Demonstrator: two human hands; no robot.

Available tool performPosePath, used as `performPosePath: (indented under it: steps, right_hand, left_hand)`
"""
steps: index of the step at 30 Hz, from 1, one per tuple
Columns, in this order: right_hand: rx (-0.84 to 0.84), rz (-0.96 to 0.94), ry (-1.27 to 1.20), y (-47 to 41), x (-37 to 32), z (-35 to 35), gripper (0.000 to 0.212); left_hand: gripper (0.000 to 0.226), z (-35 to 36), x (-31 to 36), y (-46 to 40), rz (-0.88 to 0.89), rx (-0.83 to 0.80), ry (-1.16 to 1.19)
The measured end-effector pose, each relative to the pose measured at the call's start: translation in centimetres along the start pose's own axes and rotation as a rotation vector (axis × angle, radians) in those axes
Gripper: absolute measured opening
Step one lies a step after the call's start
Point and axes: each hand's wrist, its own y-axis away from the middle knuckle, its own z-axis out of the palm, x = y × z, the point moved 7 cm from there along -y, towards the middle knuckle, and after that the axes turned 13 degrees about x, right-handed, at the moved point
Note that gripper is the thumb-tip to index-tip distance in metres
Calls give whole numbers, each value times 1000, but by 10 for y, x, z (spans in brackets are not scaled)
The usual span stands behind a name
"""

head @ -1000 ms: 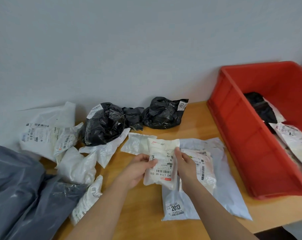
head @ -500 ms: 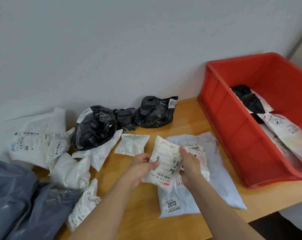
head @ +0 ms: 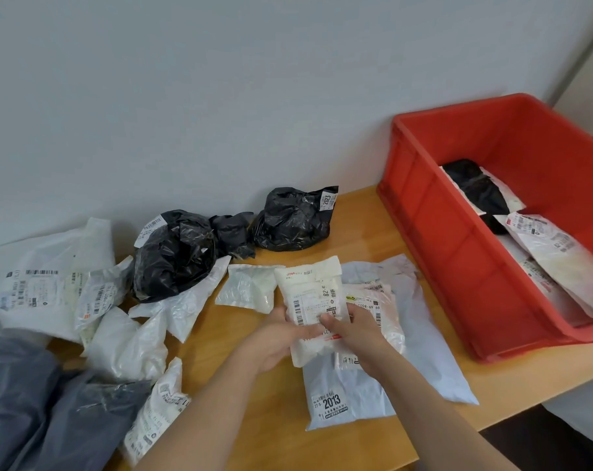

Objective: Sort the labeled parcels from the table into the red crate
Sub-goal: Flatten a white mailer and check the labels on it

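- Head view: both hands hold one small white labelled parcel [head: 313, 307] above the middle of the wooden table [head: 363, 212]. The left hand [head: 278, 338] cups its lower left edge, thumb across the label; the right hand [head: 354, 331] grips its lower right edge, thumb on the label.
- The parcel's long axis runs from the front edge toward the wall, tilted slightly; its folded top points to the wall, and its barcode label faces up.
- Under the hands lie two more parcels: a white labelled parcel [head: 383, 311] on top of a pale grey mailer [head: 424, 355] marked 2013, which reaches the table's front edge.
- Three black bags sit along the wall edge: a large black bag [head: 173, 256], a small black bag [head: 232, 234], and a black bag [head: 291, 220] tagged 2023.
- A small clear pouch [head: 247, 288] lies just left of the held parcel.
- About six white parcels crowd the table's left end; the exact count is unclear. Two dark grey bags [head: 33, 402] fill the left front corner.
- One red crate [head: 458, 253] stands at the right end, holding one black parcel [head: 478, 192] and at least two white parcels [head: 560, 263].
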Motion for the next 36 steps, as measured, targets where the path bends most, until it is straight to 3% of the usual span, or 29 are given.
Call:
performPosePath:
  steps: [3,7,11,15,19,24,28,31,33,36]
  right_hand:
    - [55,-48,89,-3,-3,-2,7]
    - [115,-65,163,-5,-6,-5,34]
    - [67,48,178,-4,-6,-7,46]
    - [113,2,129,-12,-10,-13,29]
    - [155,-52,131,-14,-10,-17,14]
    - [238,-163,343,-16,-20,-22,47]
    - [333,-199,344,-20,-24,-38,54]
    - [427,-252,394,-22,-24,-61,36]
    - [466,-230,435,-24,-19,-76,27]
    - [488,-202,561,-23,-9,-94,46]
  left_hand:
    - [53,-2,-1,-8,23,81,-41]
    - [45,-4,4,-16,56,154,-149]
    - [50,3,8,-14,53,47,-150]
    - [31,10,13,-11,41,39,-54]
    - [23,13,16,-12,80,173,-131]
    - [8,22,19,-12,129,261,-81]
    - [35,35,12,-12,38,125,-69]
    - [52,46,2,-16,-38,46,-104]
    - [64,51,-2,-20,1,56,-146]
    - [88,66,-5,-21,139,34,-373]
